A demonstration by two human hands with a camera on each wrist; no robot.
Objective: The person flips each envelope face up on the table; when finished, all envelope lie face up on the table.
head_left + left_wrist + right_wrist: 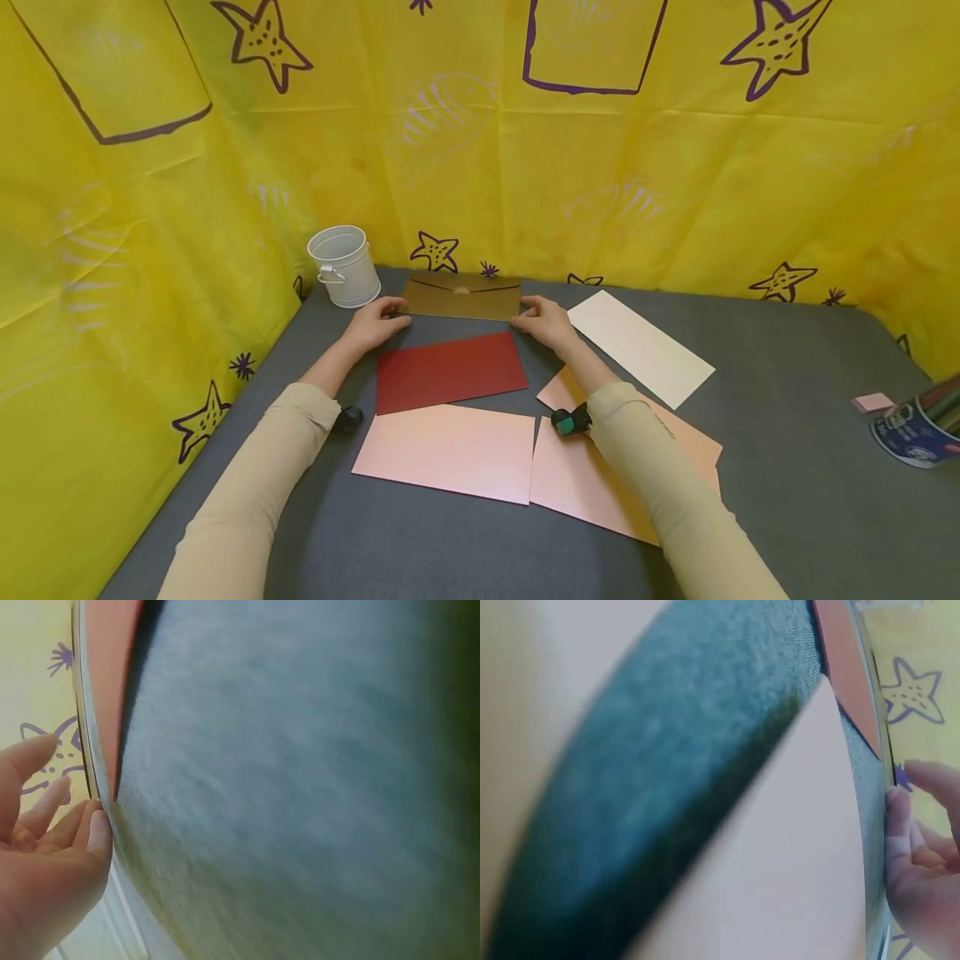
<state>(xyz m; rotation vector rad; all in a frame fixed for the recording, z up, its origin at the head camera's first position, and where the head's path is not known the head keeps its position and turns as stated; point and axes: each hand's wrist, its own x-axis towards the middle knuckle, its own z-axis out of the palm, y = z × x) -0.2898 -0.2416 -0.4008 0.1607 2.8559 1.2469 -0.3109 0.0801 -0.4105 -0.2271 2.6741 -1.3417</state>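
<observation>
Envelope (461, 304) of golden-brown colour lies at the far side of the desk (420, 550), close to the yellow cloth (480, 167). It is long and narrow, with the long side running crosswise before the person. A dark line marks the edge of its flap, and at the middle of this line sits a small, paler, rounded seal. Nearer to the person, apart from it, lies a red sheet (452, 372).

From the head view I can see the whole flap with its seal, and also the white bucket (348, 279) beyond the left hand (372, 323). The wrist views give the envelope only as a thin strip, almost edge-on, but they show from close the bent fingers, which the head view partly hides.

The envelope is between the two hands, the left one at its left end and the right hand (547, 321) at its right end. The right thumb is at the near corner and the index finger stands apart from it, so these fingers are relaxed and a little spread. The left thumb is also by the near corner; whether the left fingers pinch the paper, I cannot tell.
</observation>
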